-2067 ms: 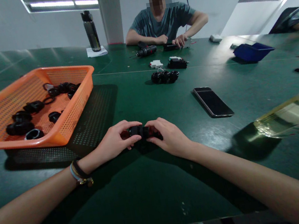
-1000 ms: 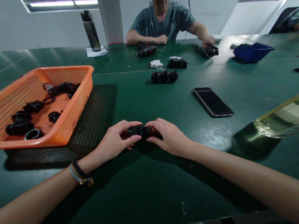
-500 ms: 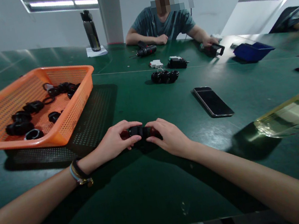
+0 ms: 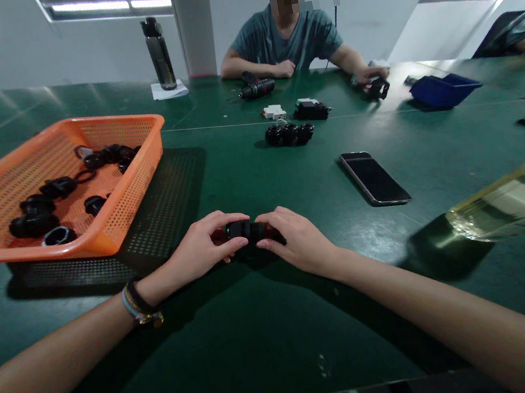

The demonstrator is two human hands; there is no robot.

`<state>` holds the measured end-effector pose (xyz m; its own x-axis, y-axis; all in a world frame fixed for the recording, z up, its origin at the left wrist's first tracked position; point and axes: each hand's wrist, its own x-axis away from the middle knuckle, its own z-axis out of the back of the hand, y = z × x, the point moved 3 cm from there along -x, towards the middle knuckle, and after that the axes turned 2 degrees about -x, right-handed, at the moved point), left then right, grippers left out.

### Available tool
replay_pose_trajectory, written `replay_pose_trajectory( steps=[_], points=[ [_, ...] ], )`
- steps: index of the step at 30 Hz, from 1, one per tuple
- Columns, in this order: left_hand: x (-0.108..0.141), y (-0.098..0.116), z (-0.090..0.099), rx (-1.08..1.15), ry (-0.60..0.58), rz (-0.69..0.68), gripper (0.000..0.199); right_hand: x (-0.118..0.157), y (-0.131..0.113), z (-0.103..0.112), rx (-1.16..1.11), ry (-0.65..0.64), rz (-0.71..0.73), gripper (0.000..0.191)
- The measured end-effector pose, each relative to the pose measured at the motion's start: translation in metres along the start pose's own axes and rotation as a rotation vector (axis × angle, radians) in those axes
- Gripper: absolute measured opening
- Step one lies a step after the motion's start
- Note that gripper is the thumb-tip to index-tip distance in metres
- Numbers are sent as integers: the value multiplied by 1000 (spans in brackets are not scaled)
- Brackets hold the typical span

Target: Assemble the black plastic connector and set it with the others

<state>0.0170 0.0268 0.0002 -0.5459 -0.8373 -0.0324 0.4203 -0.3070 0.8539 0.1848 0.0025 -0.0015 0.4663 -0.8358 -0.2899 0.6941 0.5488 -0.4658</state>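
A small black cylindrical part [image 4: 239,230] lies between my two hands at the middle of the green table [image 4: 246,335]. My left hand [image 4: 210,243] pinches its left end between thumb and fingers. From the other side, my right hand [image 4: 293,238] is closed round its right end. Fingers cover much of the part, so its exact kind cannot be made out. Left of my hands stands an orange plastic basket [image 4: 140,191] with several black ring-like and round parts [image 4: 34,224] inside.
A phone [image 4: 374,178] lies to the right, with a bottle of yellowish liquid [image 4: 517,199] beyond it. Farther back are joined black round parts [image 4: 289,134], a power drill [image 4: 256,88], a blue bin [image 4: 444,90] and a dark water bottle [image 4: 160,55]. A co-worker [image 4: 283,40] sits opposite.
My hands and the black part look almost unmoved. Across the table, the co-worker's hand has turned the black object it holds.
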Motion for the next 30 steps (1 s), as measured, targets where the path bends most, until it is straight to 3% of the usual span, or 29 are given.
replay_pose_trajectory(
  steps=[10,30],
  points=[
    [1,1,0,-4,-6,-3,34,2,-1,0,-21,53,60,33],
    [0,-1,0,-8,-4,3,35,2,1,-1,-31,43,37,25]
  ],
)
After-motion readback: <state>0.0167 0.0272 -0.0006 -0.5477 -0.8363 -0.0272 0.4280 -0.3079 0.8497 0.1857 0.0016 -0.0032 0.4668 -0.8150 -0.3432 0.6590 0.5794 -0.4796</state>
